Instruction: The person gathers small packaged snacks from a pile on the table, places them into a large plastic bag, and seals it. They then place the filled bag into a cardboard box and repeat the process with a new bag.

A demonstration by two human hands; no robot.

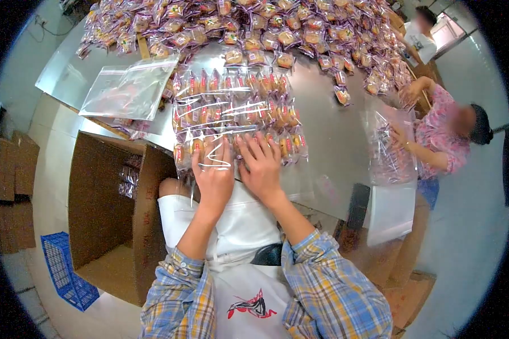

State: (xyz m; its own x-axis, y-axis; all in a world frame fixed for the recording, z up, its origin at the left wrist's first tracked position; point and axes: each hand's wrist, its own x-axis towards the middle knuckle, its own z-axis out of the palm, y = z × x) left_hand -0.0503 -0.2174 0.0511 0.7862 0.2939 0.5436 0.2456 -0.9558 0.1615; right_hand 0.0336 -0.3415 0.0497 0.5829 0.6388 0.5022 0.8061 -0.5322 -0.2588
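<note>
A clear plastic bag [237, 121] lies flat on the metal table, filled with three rows of small wrapped cakes. On its near edge, over the closest row, rests my left hand [214, 172], palm down with fingers spread. Just right of it, my right hand [260, 164] lies on the same row, fingers apart and stretched forward. Neither hand grips anything. A stack of empty clear bags [131, 87] sits to the left of the filled bag. Beyond it spreads a big pile of purple-wrapped cakes [254, 25].
An open cardboard box [102, 209] stands left of my legs, with a blue crate [68, 271] beside it. At the right, a person in pink [444, 135] handles another filled bag [391, 147]. White bags [391, 212] hang nearby. Another person [421, 37] is farther back.
</note>
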